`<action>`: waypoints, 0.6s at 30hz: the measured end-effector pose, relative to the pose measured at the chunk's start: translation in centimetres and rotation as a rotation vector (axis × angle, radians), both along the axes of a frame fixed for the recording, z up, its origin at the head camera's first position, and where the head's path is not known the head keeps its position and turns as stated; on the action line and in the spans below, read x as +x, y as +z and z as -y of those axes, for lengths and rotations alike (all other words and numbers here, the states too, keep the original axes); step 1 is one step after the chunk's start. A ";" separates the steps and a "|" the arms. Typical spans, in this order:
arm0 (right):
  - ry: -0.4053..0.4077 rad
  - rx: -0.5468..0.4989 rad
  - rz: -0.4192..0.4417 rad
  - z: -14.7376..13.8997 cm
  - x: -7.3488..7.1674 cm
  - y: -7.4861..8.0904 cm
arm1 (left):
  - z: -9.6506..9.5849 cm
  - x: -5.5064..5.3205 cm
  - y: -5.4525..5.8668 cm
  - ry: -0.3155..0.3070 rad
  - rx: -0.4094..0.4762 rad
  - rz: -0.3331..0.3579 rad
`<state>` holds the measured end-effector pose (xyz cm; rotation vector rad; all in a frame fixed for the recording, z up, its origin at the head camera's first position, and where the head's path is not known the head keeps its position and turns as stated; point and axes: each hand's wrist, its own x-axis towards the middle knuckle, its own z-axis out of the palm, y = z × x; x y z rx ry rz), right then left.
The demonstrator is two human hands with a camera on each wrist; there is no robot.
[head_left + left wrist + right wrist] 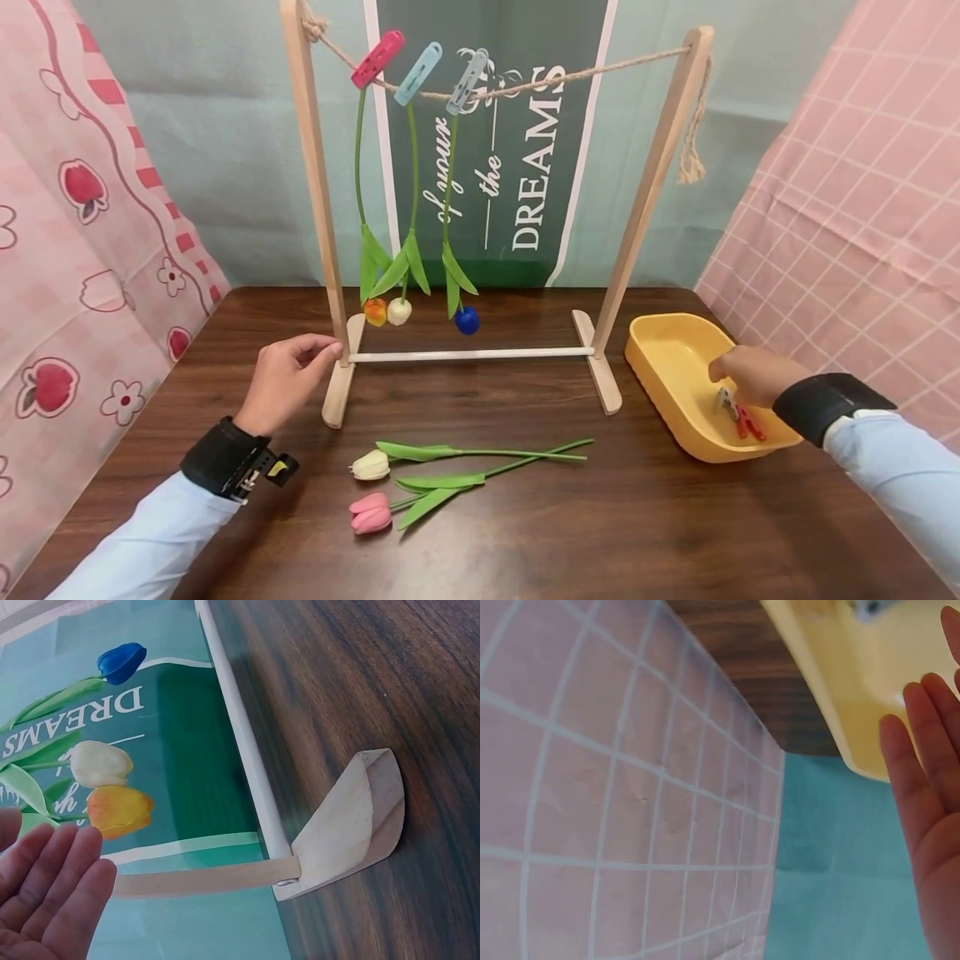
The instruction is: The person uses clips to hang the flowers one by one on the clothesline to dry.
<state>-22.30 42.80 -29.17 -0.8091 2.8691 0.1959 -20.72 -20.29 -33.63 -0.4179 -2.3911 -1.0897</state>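
Beside the left post of a wooden rack [315, 183] is my left hand [285, 375], its fingers loosely bent and holding nothing; whether a fingertip touches the post I cannot tell. My right hand [753, 375] hovers over a yellow basin [667, 342], with straight fingers and nothing visible in them. Below it in the basin lie a grey clothespin [726, 402] and a red clothespin [750, 423]. From the rack's rope hang an orange tulip [120, 811], a white tulip [101, 763] and a blue tulip [121, 663], blooms down, under red, light blue and grey clothespins.
In front of the rack, a cream tulip [371, 466] and a pink tulip [371, 513] lie on the brown table [570, 533], their stems crossing at the right. A white crossbar [472, 355] joins the rack's feet. Patterned cloths hang at both sides.
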 end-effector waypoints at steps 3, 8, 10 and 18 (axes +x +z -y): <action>-0.002 0.020 -0.003 -0.3 0.2 -0.5 | 0.0 0.0 0.0 0.001 0.003 0.005; 0.070 0.072 -0.010 -0.6 0.3 -1.3 | 0.1 0.1 0.0 -0.001 0.000 0.011; 0.121 0.095 -0.016 -0.7 0.2 -1.7 | 0.1 0.0 0.0 -0.003 0.001 0.015; 0.057 0.027 0.061 -0.5 0.4 -3.0 | 0.1 0.1 0.0 -0.003 0.006 0.039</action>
